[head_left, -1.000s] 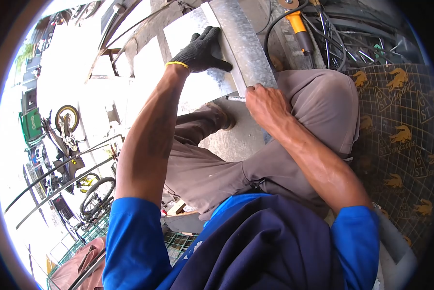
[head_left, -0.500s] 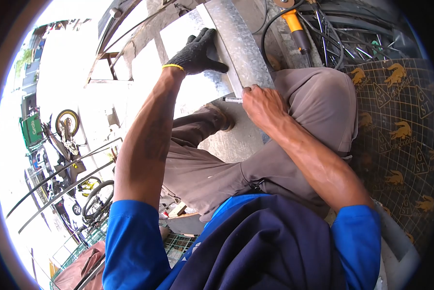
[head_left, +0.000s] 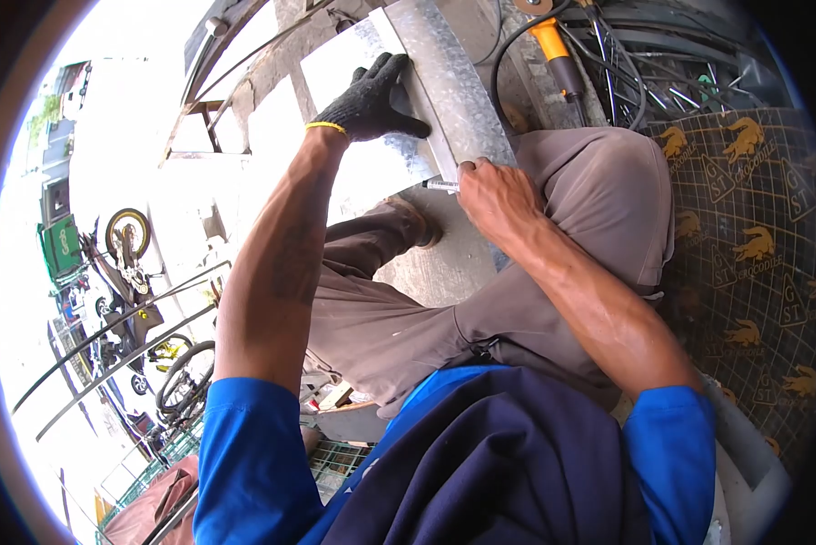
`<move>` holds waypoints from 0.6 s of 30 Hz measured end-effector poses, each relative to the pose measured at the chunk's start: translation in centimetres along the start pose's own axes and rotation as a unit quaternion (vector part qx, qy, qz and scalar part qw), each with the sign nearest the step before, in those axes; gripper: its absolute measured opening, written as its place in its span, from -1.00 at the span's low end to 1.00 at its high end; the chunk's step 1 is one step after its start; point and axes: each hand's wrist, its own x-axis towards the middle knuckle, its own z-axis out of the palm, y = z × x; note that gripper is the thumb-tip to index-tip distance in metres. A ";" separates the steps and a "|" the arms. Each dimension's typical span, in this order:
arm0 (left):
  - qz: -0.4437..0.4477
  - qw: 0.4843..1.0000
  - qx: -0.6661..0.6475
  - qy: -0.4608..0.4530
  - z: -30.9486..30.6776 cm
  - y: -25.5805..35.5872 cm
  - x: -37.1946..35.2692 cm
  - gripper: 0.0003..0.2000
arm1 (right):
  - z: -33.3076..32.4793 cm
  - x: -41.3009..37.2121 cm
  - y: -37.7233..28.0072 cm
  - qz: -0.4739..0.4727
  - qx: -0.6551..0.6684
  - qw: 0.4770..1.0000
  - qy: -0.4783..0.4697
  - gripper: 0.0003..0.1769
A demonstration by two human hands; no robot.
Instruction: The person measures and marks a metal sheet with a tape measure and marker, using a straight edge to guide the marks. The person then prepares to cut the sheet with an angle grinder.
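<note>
My left hand, in a dark glove with a yellow cuff, lies spread on a shiny metal sheet, its fingertips at a narrow straight strip. The strip runs lengthwise over the sheet, with a dull, mottled galvanized part to its right. My bare right hand is closed around a white marker at the strip's near end. The marker's dark end points left; its other end is hidden in my fingers.
An orange and black power tool lies at the top right with its cable. Metal rods are beside it. A dark printed board stands at right. Motorbikes are at far left. My bent knee is beside my right hand.
My right hand has shifted very slightly to the right with the marker. My left hand stays in place on the sheet.
</note>
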 end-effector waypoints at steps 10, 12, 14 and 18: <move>0.021 0.998 0.051 -0.001 0.0 0.0 -0.2 0.06 | -0.7 0.0 -0.1 -0.011 -0.007 1.000 -0.024 -0.91; 0.007 0.999 0.042 -0.011 -0.1 0.2 -0.3 0.04 | -0.7 -0.1 -0.1 -0.011 -0.009 1.000 -0.025 -0.91; 0.005 0.999 0.037 -0.016 -0.3 0.4 -0.3 0.03 | -0.7 -0.1 -0.1 -0.014 -0.010 1.000 -0.026 -0.91; 0.004 0.999 0.044 -0.020 -0.5 0.7 -0.5 0.03 | -0.6 -0.1 -0.1 -0.011 -0.005 1.000 -0.022 -0.91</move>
